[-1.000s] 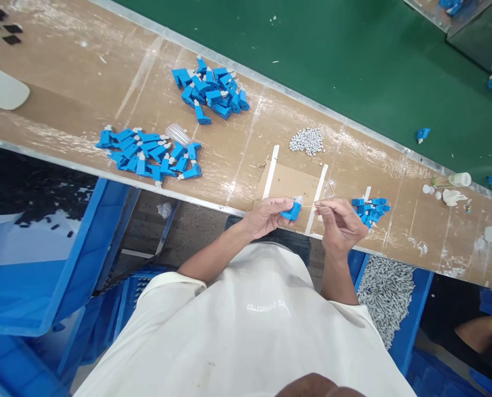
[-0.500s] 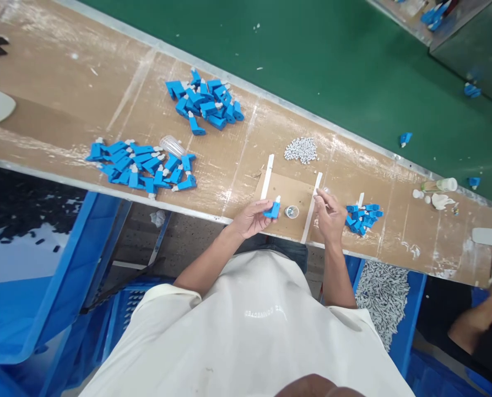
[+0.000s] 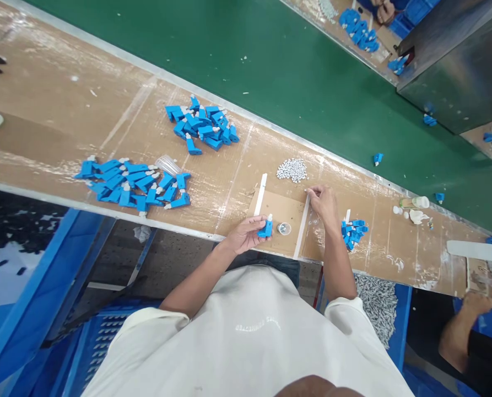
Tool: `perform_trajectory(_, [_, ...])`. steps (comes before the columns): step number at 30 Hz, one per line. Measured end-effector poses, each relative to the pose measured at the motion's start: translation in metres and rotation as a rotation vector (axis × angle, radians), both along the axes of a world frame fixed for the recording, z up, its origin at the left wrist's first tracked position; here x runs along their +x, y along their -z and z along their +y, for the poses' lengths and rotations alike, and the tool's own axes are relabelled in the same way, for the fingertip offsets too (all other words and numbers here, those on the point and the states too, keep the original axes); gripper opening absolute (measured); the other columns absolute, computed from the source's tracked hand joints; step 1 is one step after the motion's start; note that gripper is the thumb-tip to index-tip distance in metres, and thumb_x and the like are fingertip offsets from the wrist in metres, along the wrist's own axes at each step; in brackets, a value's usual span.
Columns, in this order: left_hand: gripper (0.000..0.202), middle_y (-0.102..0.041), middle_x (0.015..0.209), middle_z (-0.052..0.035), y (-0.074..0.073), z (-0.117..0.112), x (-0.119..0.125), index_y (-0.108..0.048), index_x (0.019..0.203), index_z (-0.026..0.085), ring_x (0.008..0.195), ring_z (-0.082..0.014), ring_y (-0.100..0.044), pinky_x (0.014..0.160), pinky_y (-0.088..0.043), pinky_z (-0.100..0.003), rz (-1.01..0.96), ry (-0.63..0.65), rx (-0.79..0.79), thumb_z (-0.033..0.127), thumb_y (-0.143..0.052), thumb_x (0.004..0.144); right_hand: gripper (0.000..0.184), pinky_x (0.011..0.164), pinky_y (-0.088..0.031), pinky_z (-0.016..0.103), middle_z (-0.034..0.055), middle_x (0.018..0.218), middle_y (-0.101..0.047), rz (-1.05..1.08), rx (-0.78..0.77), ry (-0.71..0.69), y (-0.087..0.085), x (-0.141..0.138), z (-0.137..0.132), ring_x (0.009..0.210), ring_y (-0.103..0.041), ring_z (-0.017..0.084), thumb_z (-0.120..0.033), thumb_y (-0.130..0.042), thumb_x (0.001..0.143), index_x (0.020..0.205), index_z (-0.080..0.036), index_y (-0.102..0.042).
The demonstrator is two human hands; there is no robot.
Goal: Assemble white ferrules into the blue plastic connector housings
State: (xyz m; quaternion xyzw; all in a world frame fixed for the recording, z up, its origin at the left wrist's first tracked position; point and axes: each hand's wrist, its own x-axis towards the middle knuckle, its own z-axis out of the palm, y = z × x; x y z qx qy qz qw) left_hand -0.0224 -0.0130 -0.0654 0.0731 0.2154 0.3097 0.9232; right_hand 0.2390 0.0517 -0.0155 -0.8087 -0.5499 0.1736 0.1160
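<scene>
Between the thumb and fingers of my left hand (image 3: 246, 235) is a blue plastic part (image 3: 264, 228), its white tip pointing up. Just right of it, a small clear cup (image 3: 284, 228) with tiny contents stands on a cardboard sheet (image 3: 281, 207). My right hand (image 3: 325, 209) is over the upper end of the right white strip (image 3: 302, 231), thumb and fingers pinched together. Whatever is at those fingertips is too small to make out. Beyond them lies a heap of small grey pieces (image 3: 292, 170). A smaller pile of blue parts (image 3: 353, 234) sits right of my right forearm.
Two larger piles of blue parts (image 3: 206, 125) lie to the left, the nearer beside clear plastic tubes (image 3: 168, 165). A green belt (image 3: 212, 60) runs behind the bench. A bottle (image 3: 415, 202) stands at right. A co-worker's arm (image 3: 460, 325) shows at far right.
My right hand has moved forward and inward, closer to the grey heap, its fingers pinched. My left hand still holds the blue part. The camera view has shifted, showing more at the upper right.
</scene>
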Motion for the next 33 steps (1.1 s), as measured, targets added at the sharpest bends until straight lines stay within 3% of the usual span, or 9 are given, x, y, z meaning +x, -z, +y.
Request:
perform_trajectory(3, [0.030,-0.070,0.076,-0.0044,0.001,0.000,-0.001,-0.066,0.090,0.012,0.068,-0.0142,-0.070,0.062,-0.057,-0.022,0.003,0.017,0.014,0.025,-0.086,0.073,0.022,0.082,-0.052,0.037,0.0096,0.089,-0.077,0.009,-0.018,0.023,0.001,-0.008,0.002,0.084,-0.069,0.025,-0.036,-0.063,0.086,0.088,-0.018,-0.076])
perform_trajectory(10, [0.027,-0.070,0.075,-0.0046,0.000,0.002,0.001,-0.065,0.089,0.011,0.066,-0.0132,-0.069,0.060,-0.057,-0.021,0.026,-0.004,-0.006,0.022,-0.085,0.074,0.014,0.084,-0.052,0.041,0.0094,0.083,-0.072,0.019,0.001,-0.066,-0.005,-0.019,0.008,0.084,-0.066,0.026,-0.020,-0.056,0.082,0.071,-0.021,-0.065])
perform_trajectory(13, [0.021,-0.068,0.073,-0.0028,-0.007,0.004,0.001,-0.065,0.089,0.012,0.064,-0.0125,-0.068,0.058,-0.057,-0.021,0.030,-0.041,-0.006,0.018,-0.081,0.076,0.011,0.078,-0.056,0.039,0.0053,0.077,-0.070,0.332,0.105,-0.024,-0.015,-0.021,-0.005,0.075,-0.065,0.022,-0.030,-0.064,0.082,0.075,-0.021,-0.064])
perform_trajectory(17, [0.024,-0.069,0.075,-0.0042,-0.026,0.008,-0.002,-0.065,0.090,0.011,0.066,-0.0139,-0.069,0.058,-0.057,-0.022,0.015,-0.044,0.027,0.019,-0.081,0.074,0.034,0.065,-0.059,0.031,0.0009,0.076,-0.070,0.921,0.199,-0.022,-0.037,-0.035,-0.040,0.067,-0.065,0.016,-0.049,-0.083,0.072,0.086,-0.022,-0.069])
perform_trajectory(21, [0.024,-0.071,0.080,-0.0074,-0.047,0.009,-0.002,-0.064,0.091,0.011,0.065,-0.0136,-0.068,0.059,-0.055,-0.022,0.014,0.005,0.095,0.024,-0.080,0.078,0.039,0.060,-0.060,0.027,0.0016,0.077,-0.073,1.182,0.169,0.028,-0.062,-0.058,-0.074,0.064,-0.067,0.014,-0.051,-0.091,0.066,0.087,-0.022,-0.074])
perform_trajectory(25, [0.031,-0.070,0.077,-0.0073,-0.059,0.009,0.003,-0.064,0.091,0.010,0.063,-0.0134,-0.067,0.056,-0.053,-0.021,-0.007,0.059,0.152,0.030,-0.083,0.078,0.039,0.057,-0.060,0.027,0.0023,0.075,-0.075,1.258,0.165,0.067,-0.073,-0.072,-0.089,0.062,-0.068,0.014,-0.051,-0.094,0.063,0.082,-0.022,-0.075])
perform_trajectory(33, [0.039,-0.069,0.078,-0.0056,-0.070,0.000,0.016,-0.065,0.089,0.011,0.065,-0.0124,-0.066,0.060,-0.054,-0.022,-0.001,0.085,0.199,0.036,-0.089,0.072,0.043,0.053,-0.059,0.026,0.0024,0.071,-0.077,1.267,0.181,0.103,-0.076,-0.074,-0.102,0.059,-0.071,0.016,-0.053,-0.096,0.058,0.081,-0.022,-0.075])
